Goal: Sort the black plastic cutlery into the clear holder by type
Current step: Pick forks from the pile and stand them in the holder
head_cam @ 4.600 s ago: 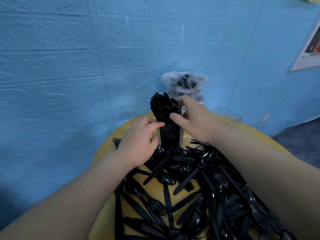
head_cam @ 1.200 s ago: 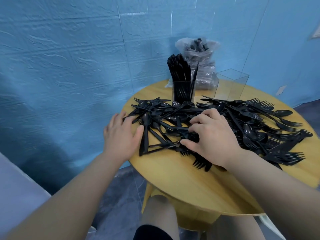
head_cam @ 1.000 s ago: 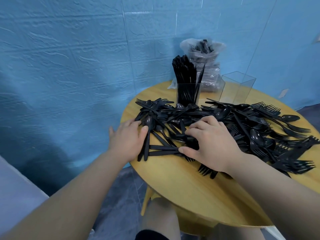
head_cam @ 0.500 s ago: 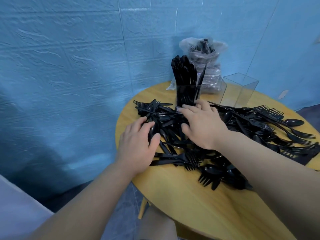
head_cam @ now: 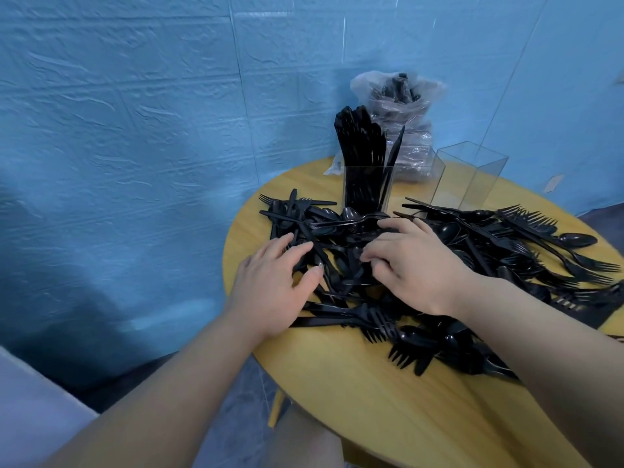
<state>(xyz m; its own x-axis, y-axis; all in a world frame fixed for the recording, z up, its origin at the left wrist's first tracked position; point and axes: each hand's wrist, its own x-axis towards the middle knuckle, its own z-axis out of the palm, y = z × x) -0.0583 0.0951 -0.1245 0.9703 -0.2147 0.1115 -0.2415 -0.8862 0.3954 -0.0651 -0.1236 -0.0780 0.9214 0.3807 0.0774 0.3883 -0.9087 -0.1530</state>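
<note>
A heap of black plastic cutlery (head_cam: 506, 251), forks, spoons and knives mixed, covers the round yellow table (head_cam: 371, 400). At the back stands the clear holder (head_cam: 368, 189), its left compartment packed with upright black knives; the compartments to the right (head_cam: 469, 177) look empty. My left hand (head_cam: 273, 285) lies on the left side of the heap with fingers spread over the pieces. My right hand (head_cam: 412, 261) rests on the heap's middle, fingers bent down among the cutlery; whether they grip a piece is hidden.
A clear plastic bag (head_cam: 398, 106) holding more black cutlery leans against the blue wall behind the holder. The table's left edge lies close to my left hand. My knees show below the table's front rim.
Both hands have slid forward from the heap's near edge into its middle, closer to the holder. The cutlery under them has shifted a little.
</note>
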